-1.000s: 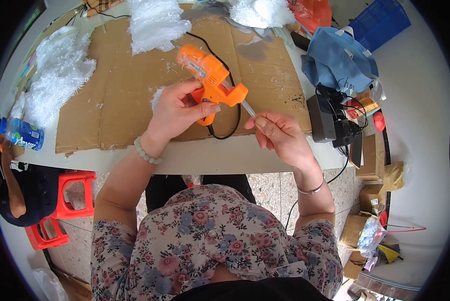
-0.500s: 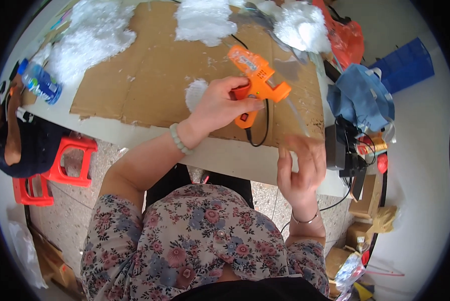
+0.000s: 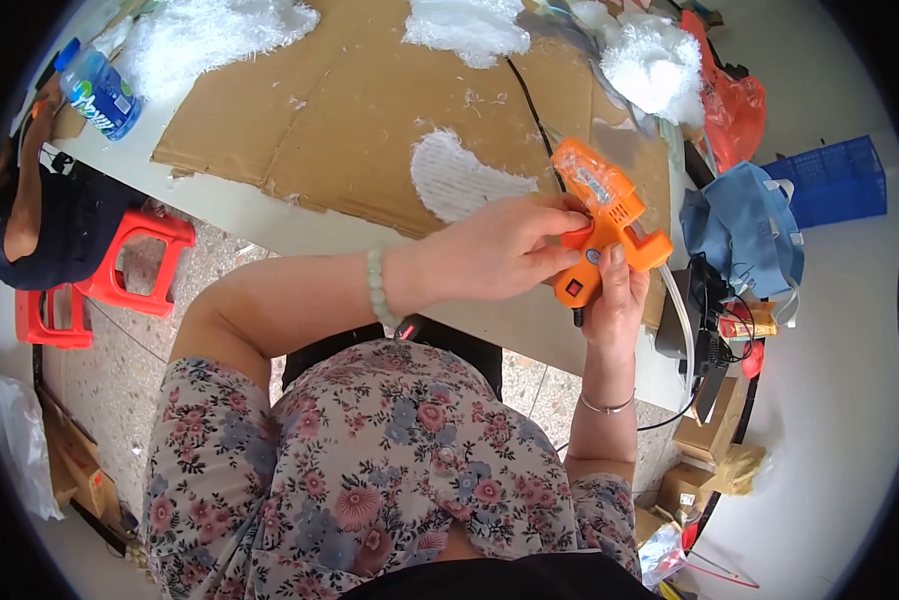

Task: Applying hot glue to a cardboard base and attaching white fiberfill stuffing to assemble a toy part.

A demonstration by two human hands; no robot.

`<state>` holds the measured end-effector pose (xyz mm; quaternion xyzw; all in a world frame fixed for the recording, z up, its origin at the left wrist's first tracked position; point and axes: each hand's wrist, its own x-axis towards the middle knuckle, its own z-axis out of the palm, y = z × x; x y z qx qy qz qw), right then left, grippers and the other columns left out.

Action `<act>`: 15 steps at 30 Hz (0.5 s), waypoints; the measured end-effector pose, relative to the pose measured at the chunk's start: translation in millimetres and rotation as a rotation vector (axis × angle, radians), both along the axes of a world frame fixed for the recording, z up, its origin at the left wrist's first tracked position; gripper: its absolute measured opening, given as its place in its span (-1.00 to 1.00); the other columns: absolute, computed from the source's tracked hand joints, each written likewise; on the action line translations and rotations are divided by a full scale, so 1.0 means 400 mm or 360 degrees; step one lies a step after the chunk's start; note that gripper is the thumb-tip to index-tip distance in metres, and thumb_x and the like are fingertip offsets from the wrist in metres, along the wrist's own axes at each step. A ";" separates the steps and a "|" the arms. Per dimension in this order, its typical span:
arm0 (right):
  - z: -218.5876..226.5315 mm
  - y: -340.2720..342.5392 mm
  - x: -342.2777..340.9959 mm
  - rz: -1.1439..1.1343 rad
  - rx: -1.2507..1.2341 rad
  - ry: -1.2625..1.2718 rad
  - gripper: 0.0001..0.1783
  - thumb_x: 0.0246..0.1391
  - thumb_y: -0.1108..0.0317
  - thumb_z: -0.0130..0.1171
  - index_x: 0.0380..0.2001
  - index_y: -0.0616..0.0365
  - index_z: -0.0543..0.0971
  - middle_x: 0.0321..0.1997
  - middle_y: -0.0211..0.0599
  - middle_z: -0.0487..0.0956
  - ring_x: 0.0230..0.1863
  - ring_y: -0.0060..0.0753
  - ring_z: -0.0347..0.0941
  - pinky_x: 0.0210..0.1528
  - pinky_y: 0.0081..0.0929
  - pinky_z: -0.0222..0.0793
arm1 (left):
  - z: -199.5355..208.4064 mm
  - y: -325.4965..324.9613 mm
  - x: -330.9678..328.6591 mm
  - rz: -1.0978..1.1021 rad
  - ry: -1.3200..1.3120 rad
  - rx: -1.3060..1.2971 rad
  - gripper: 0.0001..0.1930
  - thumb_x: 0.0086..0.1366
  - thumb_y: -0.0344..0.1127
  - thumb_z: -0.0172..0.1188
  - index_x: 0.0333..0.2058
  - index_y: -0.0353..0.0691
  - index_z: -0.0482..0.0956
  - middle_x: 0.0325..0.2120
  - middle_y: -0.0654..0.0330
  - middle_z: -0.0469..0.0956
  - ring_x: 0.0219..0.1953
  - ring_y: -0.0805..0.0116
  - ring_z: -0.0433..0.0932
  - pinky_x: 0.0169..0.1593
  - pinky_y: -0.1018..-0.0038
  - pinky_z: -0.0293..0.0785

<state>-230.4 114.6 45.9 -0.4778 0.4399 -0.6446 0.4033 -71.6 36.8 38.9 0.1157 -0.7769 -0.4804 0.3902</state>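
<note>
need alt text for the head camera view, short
Seen from above, a person's left hand and right hand together hold an orange plastic hot glue gun over a flat brown cardboard sheet scattered with white fluffy stuffing.

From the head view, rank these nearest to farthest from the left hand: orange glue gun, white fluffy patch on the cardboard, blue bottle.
1. orange glue gun: gripped in the left hand, to its right.
2. white fluffy patch: on the cardboard, just beyond the hand.
3. blue bottle: far left table corner.
</note>
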 end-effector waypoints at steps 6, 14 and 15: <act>0.025 -0.004 -0.017 0.0403 0.0224 0.0182 -0.47 0.23 0.11 -0.01 0.11 0.30 0.31 -0.08 -0.14 0.51 -0.03 -0.31 0.46 0.01 -0.32 0.44 | -0.009 -0.095 0.229 0.0477 -0.0319 -0.0031 -0.81 0.22 -0.36 0.15 -0.22 -0.28 0.59 -0.42 0.11 0.59 -0.39 0.35 0.56 -0.29 0.49 0.47; 0.012 -0.055 -0.008 0.0616 0.0538 0.0362 -0.52 0.24 0.10 -0.05 0.01 0.31 0.35 -0.20 -0.13 0.53 -0.13 -0.28 0.51 -0.08 -0.28 0.50 | -0.026 -0.192 0.301 0.0981 -0.0717 -0.0157 -0.79 0.15 -0.27 0.18 -0.29 -0.27 0.61 -0.44 0.07 0.60 -0.38 0.22 0.57 -0.25 0.42 0.47; 0.014 -0.062 0.000 0.0626 0.0548 0.0370 -0.52 0.24 0.10 -0.05 0.01 0.31 0.35 -0.20 -0.13 0.53 -0.13 -0.28 0.51 -0.08 -0.28 0.50 | -0.024 -0.196 0.289 0.0952 -0.0788 -0.0253 -0.78 0.13 -0.25 0.19 -0.32 -0.25 0.61 -0.45 0.08 0.59 -0.38 0.19 0.56 -0.26 0.39 0.47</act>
